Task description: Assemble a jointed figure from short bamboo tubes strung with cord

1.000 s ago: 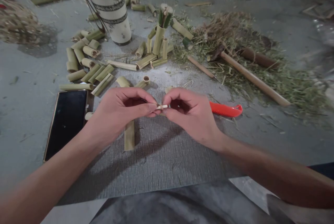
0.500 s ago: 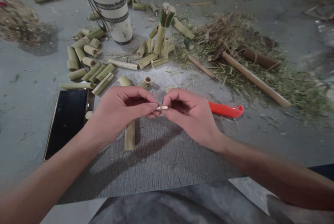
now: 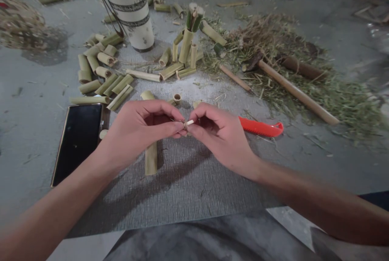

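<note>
Between thumb and fingers, my left hand point(image 3: 152, 125) pinches a short, thin pale stick point(image 3: 190, 123). A fine brownish strand seems to go round the stick at the left fingertips; it is too small to make out well. My right hand point(image 3: 217, 131) is closed at the stick's other end, thumb against curled fingers, and what it grips there is hidden. Below my left hand lies a split bamboo piece point(image 3: 151, 159), partly covered by the hand. A small bamboo tube point(image 3: 176, 99) lies just beyond my fingers.
A phone point(image 3: 77, 143) lies at left, near cut bamboo pieces point(image 3: 111, 84). A patterned white cup point(image 3: 133, 13) stands behind. Right of my hand is a red-handled tool point(image 3: 261, 127); farther right, a hammer point(image 3: 298, 90) rests on green shavings point(image 3: 340, 95).
The pale stick has tilted, its right end now higher. My right fingers have shifted slightly left. The small tube and split bamboo piece behind my hands have shifted slightly right.
</note>
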A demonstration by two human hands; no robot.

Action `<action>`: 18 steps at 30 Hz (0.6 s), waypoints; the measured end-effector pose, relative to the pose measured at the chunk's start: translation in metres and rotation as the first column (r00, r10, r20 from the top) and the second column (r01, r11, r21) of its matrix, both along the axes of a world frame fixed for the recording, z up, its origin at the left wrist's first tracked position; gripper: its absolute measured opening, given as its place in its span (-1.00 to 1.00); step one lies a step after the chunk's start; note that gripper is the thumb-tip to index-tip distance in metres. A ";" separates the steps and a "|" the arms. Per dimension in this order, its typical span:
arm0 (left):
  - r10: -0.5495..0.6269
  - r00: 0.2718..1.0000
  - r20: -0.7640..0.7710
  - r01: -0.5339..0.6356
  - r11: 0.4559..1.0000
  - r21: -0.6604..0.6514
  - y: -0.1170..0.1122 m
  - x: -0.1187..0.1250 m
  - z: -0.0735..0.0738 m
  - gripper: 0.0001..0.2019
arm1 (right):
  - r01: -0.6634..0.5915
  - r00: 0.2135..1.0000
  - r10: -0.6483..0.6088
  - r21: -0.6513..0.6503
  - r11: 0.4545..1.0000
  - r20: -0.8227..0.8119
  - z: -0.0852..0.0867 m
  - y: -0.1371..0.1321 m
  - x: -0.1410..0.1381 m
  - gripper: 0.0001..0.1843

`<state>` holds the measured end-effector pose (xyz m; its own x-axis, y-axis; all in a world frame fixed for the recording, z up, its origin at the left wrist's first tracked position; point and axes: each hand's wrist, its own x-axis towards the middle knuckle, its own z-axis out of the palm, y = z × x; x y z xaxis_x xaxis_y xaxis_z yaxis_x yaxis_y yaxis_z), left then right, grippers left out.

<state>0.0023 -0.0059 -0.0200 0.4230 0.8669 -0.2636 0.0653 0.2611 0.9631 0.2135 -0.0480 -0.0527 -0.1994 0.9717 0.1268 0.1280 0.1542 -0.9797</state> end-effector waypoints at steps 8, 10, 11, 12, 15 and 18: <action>-0.051 0.991 -0.125 0.071 0.984 0.162 -0.002 -0.002 0.004 -0.88 | -0.006 0.999 0.003 0.079 0.997 0.035 -0.002 -0.001 0.001 -0.83; -0.061 0.985 -0.161 0.094 0.975 0.203 -0.003 -0.002 0.004 -0.89 | 0.002 1.000 -0.003 0.054 0.999 0.025 -0.002 -0.001 0.001 -0.80; -0.061 0.984 -0.168 0.097 0.973 0.211 -0.003 -0.002 0.004 -0.90 | 0.007 1.000 -0.007 0.032 0.999 0.018 -0.002 -0.001 0.001 -0.79; -0.054 0.984 -0.168 0.089 0.974 0.210 -0.004 -0.002 0.004 -0.92 | 0.013 1.000 -0.013 0.011 1.000 0.009 -0.003 0.000 0.001 -0.78; -0.018 0.990 -0.143 0.046 0.980 0.195 -0.003 -0.001 0.004 -0.95 | 0.017 1.000 -0.017 -0.019 1.000 -0.014 -0.003 -0.001 0.000 -0.78; 0.006 0.992 -0.123 0.019 0.980 0.199 -0.003 -0.001 0.003 -0.94 | 0.016 1.000 -0.016 -0.007 1.000 -0.010 -0.002 -0.001 -0.001 -0.80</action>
<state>0.0015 -0.0087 -0.0167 0.4044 0.9044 -0.1361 0.1864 0.0641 0.9804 0.2129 -0.0493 -0.0545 -0.1830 0.9755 0.1219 0.1206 0.1453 -0.9820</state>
